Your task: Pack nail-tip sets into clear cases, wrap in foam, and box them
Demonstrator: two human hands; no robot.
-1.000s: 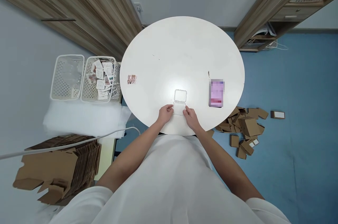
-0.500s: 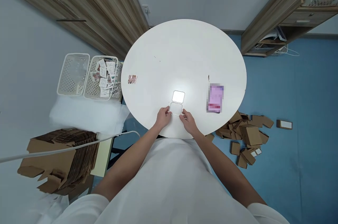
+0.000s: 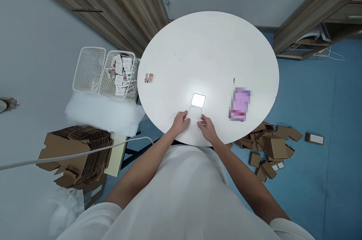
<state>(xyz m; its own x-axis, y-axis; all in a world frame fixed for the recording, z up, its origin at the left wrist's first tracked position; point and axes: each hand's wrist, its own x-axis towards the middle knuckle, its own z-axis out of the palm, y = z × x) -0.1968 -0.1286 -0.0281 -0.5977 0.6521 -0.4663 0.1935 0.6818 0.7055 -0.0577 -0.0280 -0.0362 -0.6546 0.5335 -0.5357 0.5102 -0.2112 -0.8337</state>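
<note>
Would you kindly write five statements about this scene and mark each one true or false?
1. The clear case is open. True.
2. The purple item lies left of the case. False: it lies on the white table, to the right of the case.
3. The left hand is at the case's left side. True.
4. The right hand is inside a basket. False: it is at the case's right side.
5. Cardboard boxes lie on the blue floor. True.

Arms (image 3: 151, 161) forward, hands (image 3: 180, 122) (image 3: 208, 129) apart, fingers (image 3: 184, 113) seemingly curled
</note>
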